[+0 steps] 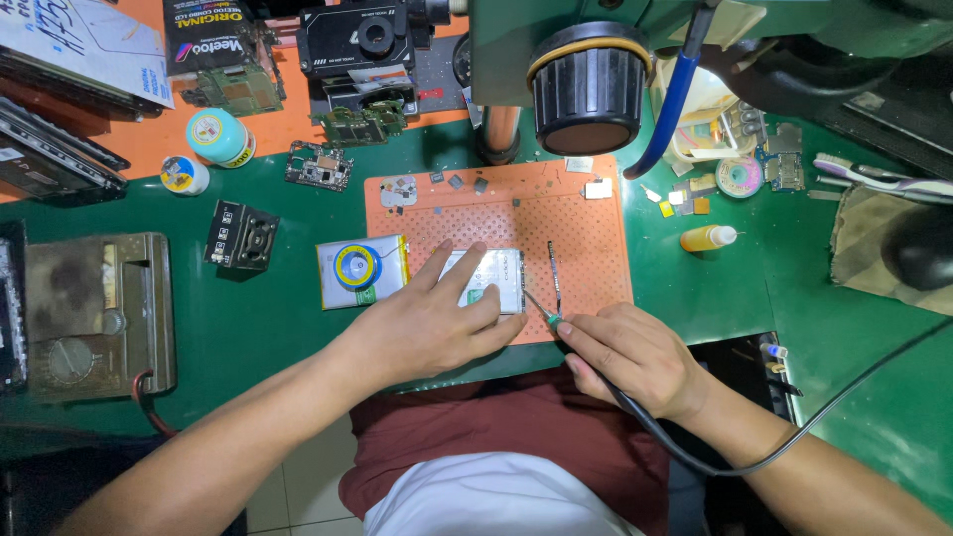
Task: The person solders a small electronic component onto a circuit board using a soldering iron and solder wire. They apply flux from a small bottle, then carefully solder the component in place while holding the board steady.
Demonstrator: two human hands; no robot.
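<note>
Your hands, nearest: left hand [432,323] pressed flat on thin, fragile circuit board [488,278], best steadied by its edges, mid orange mat [586,243]; right hand [635,357] pinching corded soldering iron [544,316] beside it.

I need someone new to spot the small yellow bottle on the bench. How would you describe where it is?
Start at the orange perforated work mat in the middle of the green bench. Just off the mat's right edge, on bare green, lies the small yellow bottle with a white nozzle cap. It lies on its side, unlike the upright round white jars far left.
</note>
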